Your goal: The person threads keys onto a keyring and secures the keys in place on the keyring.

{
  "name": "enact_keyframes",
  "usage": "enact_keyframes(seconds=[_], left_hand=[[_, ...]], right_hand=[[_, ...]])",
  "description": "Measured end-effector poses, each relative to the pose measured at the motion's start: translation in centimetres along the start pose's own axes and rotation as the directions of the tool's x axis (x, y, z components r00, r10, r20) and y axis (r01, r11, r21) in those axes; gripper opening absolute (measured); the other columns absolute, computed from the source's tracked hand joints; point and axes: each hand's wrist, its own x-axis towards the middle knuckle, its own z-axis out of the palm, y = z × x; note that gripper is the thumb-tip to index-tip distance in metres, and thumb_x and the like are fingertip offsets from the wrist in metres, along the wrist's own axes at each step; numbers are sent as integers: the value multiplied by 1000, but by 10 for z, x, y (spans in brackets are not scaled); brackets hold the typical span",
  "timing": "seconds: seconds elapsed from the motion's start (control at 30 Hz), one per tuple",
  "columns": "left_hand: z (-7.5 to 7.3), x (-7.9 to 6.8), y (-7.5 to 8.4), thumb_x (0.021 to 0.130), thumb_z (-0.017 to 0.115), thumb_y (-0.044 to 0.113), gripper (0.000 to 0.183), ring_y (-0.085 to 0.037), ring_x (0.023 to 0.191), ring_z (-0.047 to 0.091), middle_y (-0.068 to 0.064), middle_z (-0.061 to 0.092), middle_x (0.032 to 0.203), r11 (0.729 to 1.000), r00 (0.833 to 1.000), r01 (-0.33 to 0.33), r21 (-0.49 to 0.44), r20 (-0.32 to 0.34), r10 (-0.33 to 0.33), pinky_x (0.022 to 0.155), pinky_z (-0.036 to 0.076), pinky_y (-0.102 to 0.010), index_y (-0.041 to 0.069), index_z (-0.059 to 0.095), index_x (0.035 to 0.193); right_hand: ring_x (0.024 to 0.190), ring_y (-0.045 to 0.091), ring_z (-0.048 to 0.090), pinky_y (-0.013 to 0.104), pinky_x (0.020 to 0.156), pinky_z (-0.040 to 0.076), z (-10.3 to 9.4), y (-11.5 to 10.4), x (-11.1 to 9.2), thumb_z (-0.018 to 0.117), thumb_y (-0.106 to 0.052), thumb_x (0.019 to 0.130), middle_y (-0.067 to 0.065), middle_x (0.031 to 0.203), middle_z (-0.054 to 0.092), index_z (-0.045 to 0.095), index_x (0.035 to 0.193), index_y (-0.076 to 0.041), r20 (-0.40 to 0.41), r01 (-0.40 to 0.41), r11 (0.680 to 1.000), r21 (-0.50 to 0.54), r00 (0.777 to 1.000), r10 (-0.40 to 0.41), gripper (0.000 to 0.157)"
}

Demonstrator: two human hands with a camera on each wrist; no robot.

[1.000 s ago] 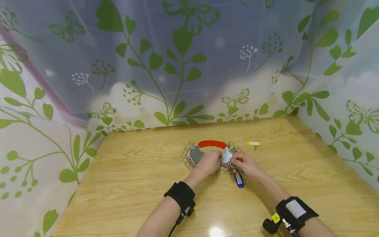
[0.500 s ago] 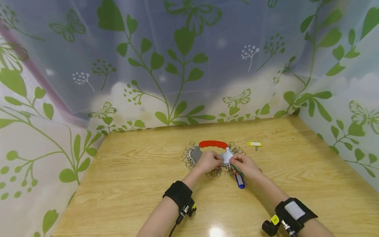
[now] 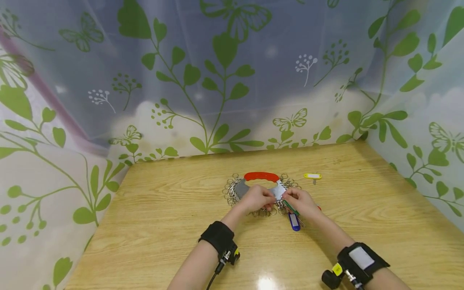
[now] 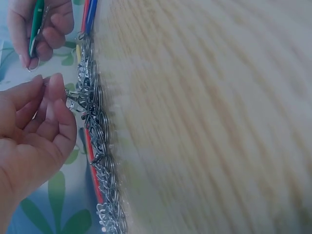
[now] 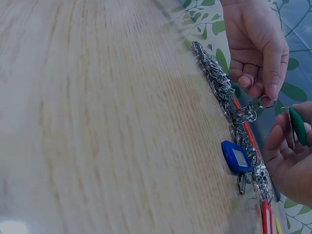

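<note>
A grey key-ring holder plate [image 3: 241,188] with a red handle [image 3: 262,176] lies on the table, its edge lined with metal clasps and split rings. Above its near edge, my left hand [image 3: 256,198] pinches one split ring [image 5: 265,103] between thumb and finger; a clasp links that ring to the holder. Just to the right, my right hand [image 3: 302,202] holds a green key tag [image 5: 298,126] with its key [image 5: 291,127]. At the tag's end a small ring [image 4: 33,68] shows by the fingertips. The two hands' fingertips are close together but apart.
A blue key tag [image 3: 294,222] lies by the holder's near right edge, below my right hand. Farther back to the right is a yellow key tag [image 3: 313,176] with a key. Part of a red tag [image 3: 319,208] shows behind my right wrist. A patterned curtain [image 3: 232,80] surrounds the table.
My left hand has shifted slightly toward me and to the right, its fingertips now on a ring near my right hand. The right hand stays nearly in place with the green key tag.
</note>
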Motion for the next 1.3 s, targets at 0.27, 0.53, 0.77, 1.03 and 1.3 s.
enact_keyframes(seconds=[0.27, 0.53, 0.77, 1.03, 1.3], left_hand=[[0, 1, -2, 94, 55, 10, 20, -21, 65, 64, -8, 65, 71, 999, 1000, -1, -42, -5, 1, 62, 51, -27, -4, 70, 92], [-1, 2, -3, 95, 53, 13, 24, -19, 65, 63, -5, 62, 70, 999, 999, -38, 10, 17, 38, 61, 51, -28, -4, 69, 89], [-1, 1, -3, 97, 49, 14, 25, -14, 65, 61, -2, 61, 71, 996, 998, -61, 62, 18, 60, 58, 47, -24, -2, 68, 91], [2, 3, -1, 98, 47, 12, 23, -10, 63, 56, -1, 58, 73, 988, 998, -53, 146, -29, 58, 52, 41, -21, 4, 66, 91], [5, 3, 0, 98, 48, 12, 22, -12, 63, 58, -3, 60, 72, 972, 997, -70, 223, -17, 76, 51, 40, -21, 3, 66, 88]], right_hand=[[74, 15, 49, 27, 64, 42, -2, 1, 2, 54, -16, 95, 8, 85, 57, 58, 98, 5, -77, -6, 991, -136, 997, -4, 22], [82, 17, 49, 30, 70, 41, -2, 1, 4, 53, -17, 95, 10, 93, 59, 59, 99, 4, -79, 5, 984, -178, 997, -20, 22], [82, 18, 49, 31, 71, 40, -1, -1, 3, 54, -15, 95, 10, 94, 59, 59, 98, 4, -84, 22, 981, -195, 996, -39, 20], [81, 20, 53, 29, 68, 43, 1, -1, 7, 56, -9, 93, 14, 93, 62, 61, 97, 5, -80, 92, 954, -285, 990, -119, 16], [83, 26, 62, 40, 72, 49, 6, 1, 11, 59, -6, 90, 10, 86, 66, 64, 91, 1, -88, 168, 884, -437, 970, -228, 9]])
